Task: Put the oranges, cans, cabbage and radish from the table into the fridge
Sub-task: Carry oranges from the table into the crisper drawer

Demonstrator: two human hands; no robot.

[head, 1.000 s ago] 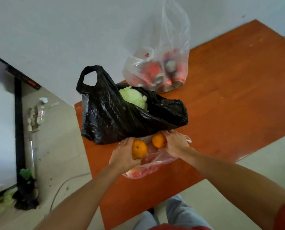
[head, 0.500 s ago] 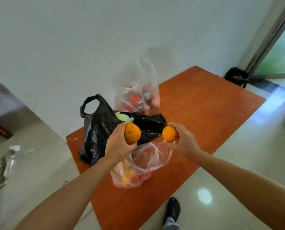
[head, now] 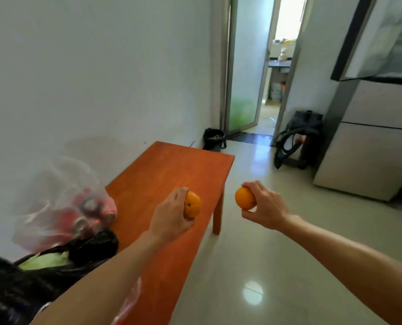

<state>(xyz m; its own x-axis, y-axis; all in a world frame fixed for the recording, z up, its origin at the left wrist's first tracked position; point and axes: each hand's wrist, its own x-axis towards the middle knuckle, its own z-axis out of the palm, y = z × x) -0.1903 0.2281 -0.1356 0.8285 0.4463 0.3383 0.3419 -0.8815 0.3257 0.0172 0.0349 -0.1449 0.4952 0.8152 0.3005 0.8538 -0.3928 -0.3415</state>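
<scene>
My left hand (head: 169,216) grips an orange (head: 192,205) above the orange-brown table (head: 171,170). My right hand (head: 264,207) holds a second orange (head: 245,198) over the floor, right of the table's edge. A clear bag of red cans (head: 78,212) lies on the table at the left, against the wall. In front of it a black bag (head: 31,277) shows the green cabbage (head: 45,260). The fridge (head: 371,137) stands at the right with its upper door (head: 380,36) swung open. The radish is not visible.
A small black bin (head: 213,138) sits by the wall past the table. A dark backpack (head: 297,139) leans beside the fridge. An open doorway (head: 265,66) leads to another room. Glossy tiled floor (head: 265,254) lies between table and fridge.
Both hands lifted the oranges out of the clear bag and away from the table. The view swung up and right, bringing the fridge and doorway into sight.
</scene>
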